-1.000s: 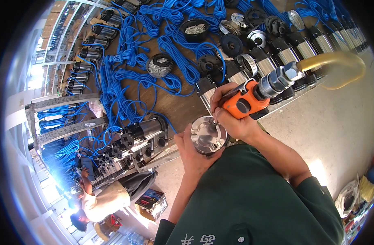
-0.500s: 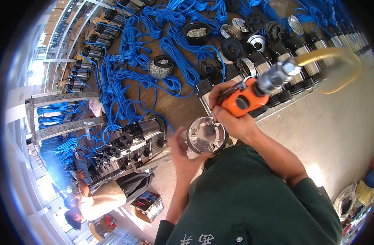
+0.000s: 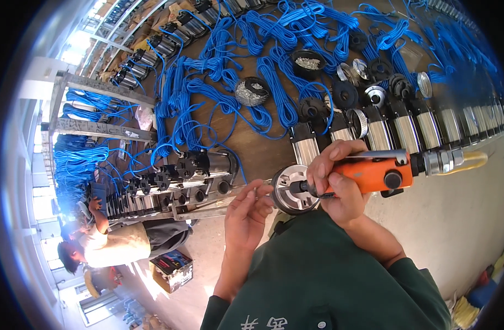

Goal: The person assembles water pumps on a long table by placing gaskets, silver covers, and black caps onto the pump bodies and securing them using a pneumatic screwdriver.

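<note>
My right hand [image 3: 340,192] grips an orange air screwdriver [image 3: 370,175] with a yellow hose [image 3: 472,163] at its far end. The driver lies sideways, its dark tip over the open end of a round silver metal pump housing [image 3: 283,202] close to my body. From this angle I cannot tell whether the tip touches a screw. On the housing's left side is my left hand [image 3: 246,215], fingertips pinched together near the rim. What the pinch holds, if anything, is too small to name.
Blue cable coils [image 3: 222,47] cover the brown table [image 3: 263,157]. Bowls of small metal parts [image 3: 252,91] stand among them. Silver motor cylinders [image 3: 379,127] line the right; more pump bodies [image 3: 211,164] stand left. Beyond them a person [image 3: 117,242] works, near a cardboard box [image 3: 171,270].
The orange driver has swung from pointing up and away to lying level, its tip now over the housing. My left hand's fingers have drawn together. The view has shifted.
</note>
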### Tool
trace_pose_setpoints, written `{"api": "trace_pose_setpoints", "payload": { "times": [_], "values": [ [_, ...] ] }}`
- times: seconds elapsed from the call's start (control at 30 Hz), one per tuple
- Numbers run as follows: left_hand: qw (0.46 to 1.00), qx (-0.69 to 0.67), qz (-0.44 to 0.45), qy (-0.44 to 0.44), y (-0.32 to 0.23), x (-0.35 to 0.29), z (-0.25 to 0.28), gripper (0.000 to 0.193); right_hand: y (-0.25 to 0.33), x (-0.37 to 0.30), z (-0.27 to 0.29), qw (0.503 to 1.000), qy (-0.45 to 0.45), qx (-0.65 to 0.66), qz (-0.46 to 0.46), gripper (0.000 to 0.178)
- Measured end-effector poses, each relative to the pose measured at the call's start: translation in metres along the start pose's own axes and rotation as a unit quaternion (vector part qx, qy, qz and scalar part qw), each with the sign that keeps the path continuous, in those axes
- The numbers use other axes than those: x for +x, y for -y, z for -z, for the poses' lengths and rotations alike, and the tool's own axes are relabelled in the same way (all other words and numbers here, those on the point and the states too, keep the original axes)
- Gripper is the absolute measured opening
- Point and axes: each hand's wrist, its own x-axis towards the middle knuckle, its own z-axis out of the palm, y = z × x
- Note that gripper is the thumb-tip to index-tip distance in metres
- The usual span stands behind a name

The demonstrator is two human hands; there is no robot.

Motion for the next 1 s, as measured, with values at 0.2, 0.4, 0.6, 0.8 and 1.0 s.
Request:
{"api": "trace_pose_setpoints", "payload": {
  "times": [0.2, 0.4, 0.6, 0.8, 1.0],
  "values": [
    [0.999, 0.030, -0.013, 0.033, 0.009, -0.002, -0.011, 0.017, 0.000, -0.001, -0.009, 0.999, 0.031, 0.012, 0.010, 0.027],
    [0.994, 0.093, -0.027, 0.056, 0.015, 0.001, -0.013, 0.014, 0.006, -0.003, -0.006, 0.999, 0.045, 0.007, 0.001, 0.027],
    [0.992, 0.097, -0.035, 0.068, 0.024, 0.005, -0.014, 0.013, 0.012, -0.005, -0.001, 0.999, 0.032, 0.015, -0.006, 0.027],
    [0.931, 0.347, -0.107, 0.040, 0.021, 0.019, -0.018, 0.013, 0.005, -0.007, 0.017, 1.000, 0.021, -0.005, -0.011, 0.028],
    [0.848, 0.471, -0.228, 0.084, 0.027, 0.040, -0.003, 0.042, -0.022, -0.007, 0.034, 0.999, 0.013, -0.028, -0.035, 0.030]
  ]
}}
